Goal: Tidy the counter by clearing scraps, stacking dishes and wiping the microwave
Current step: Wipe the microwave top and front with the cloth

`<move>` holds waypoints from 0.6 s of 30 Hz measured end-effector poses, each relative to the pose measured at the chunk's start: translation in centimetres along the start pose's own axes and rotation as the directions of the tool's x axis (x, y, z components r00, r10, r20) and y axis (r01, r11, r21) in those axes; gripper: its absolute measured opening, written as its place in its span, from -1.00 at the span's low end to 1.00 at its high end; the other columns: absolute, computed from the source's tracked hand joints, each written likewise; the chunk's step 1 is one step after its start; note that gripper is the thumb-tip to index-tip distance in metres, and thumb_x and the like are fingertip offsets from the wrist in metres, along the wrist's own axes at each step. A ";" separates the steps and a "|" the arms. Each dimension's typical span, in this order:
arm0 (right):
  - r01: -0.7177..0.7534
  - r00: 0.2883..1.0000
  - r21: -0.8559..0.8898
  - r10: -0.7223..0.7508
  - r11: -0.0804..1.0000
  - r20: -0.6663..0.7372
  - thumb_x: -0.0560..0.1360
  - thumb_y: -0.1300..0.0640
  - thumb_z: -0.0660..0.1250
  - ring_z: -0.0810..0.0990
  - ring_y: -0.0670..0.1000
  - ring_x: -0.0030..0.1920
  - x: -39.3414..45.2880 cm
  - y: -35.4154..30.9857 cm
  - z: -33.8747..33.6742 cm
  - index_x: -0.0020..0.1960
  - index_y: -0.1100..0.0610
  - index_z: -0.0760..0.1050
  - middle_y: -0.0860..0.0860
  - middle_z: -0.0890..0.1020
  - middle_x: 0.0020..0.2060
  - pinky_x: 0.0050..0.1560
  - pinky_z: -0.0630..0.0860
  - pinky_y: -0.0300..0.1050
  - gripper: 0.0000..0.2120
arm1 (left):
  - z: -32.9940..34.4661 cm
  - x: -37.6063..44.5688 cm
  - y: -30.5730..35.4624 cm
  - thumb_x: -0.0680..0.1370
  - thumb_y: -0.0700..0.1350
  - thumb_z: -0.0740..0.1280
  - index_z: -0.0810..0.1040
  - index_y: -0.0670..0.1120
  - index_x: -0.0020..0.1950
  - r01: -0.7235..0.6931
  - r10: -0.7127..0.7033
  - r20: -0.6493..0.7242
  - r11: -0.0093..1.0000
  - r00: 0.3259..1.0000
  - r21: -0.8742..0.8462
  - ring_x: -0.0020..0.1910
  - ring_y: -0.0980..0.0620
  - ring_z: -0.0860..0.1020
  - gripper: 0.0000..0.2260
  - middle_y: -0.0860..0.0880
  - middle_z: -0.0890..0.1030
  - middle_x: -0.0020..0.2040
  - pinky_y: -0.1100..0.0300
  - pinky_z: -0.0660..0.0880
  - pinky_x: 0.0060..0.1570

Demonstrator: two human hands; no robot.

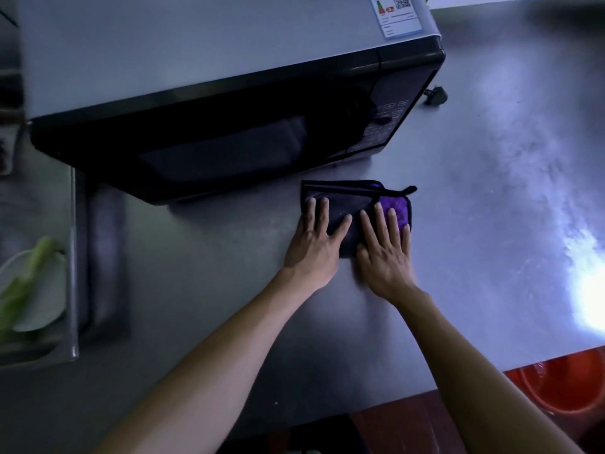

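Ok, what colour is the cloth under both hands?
Purple with black edging, cloth, seen in the head view.

The desk [491,158] is brushed metal, smooth, with a dull shine and one strong glare. The microwave [229,93] has a matt grey metal top and a glossy black front; a glossy paper label [397,14] sits on its top. The cloth [357,204] is soft fabric, with a fluffy purple side.

Dim, bluish frame; blown-out glare on bench [586,290] at right; microwave [229,149] front near black; left edge blurred, wide-angle bending.
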State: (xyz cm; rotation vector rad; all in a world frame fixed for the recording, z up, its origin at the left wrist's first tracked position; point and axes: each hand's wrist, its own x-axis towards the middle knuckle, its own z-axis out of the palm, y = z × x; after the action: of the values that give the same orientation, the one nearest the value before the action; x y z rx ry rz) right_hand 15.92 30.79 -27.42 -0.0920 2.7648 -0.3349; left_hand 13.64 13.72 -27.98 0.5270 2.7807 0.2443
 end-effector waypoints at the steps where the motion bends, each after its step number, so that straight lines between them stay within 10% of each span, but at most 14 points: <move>1: -0.001 1.000 -0.003 0.001 1.000 0.004 0.64 0.00 0.00 -0.38 0.07 0.57 -0.8 -0.7 0.5 0.62 -0.05 -0.23 0.00 -0.28 0.60 0.56 -0.28 0.17 -0.36 | 0.2 -1.2 -0.3 0.65 -0.04 0.17 -0.04 0.08 0.63 0.001 -0.001 0.006 1.000 1.000 -0.004 0.56 -0.35 -0.20 -0.40 -0.29 -0.15 0.60 -0.19 -0.02 0.54; 18: 0.126 0.992 -0.026 -0.125 0.992 0.030 0.61 0.00 0.20 0.10 0.23 0.56 -12.6 -15.7 7.3 0.57 0.03 0.19 0.08 0.17 0.58 0.52 0.15 0.19 -0.45 | 1.1 -22.3 -8.1 0.66 0.00 0.17 0.17 0.10 0.58 0.136 -0.136 0.009 0.989 0.991 -0.057 0.57 -0.25 0.03 -0.52 -0.18 0.08 0.59 -0.10 0.10 0.52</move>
State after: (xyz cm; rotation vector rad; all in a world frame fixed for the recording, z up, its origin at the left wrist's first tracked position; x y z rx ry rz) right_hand 30.60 15.27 -25.99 -0.2761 2.7424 -0.3243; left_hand 31.10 -2.11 -25.08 0.3220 2.7808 0.2914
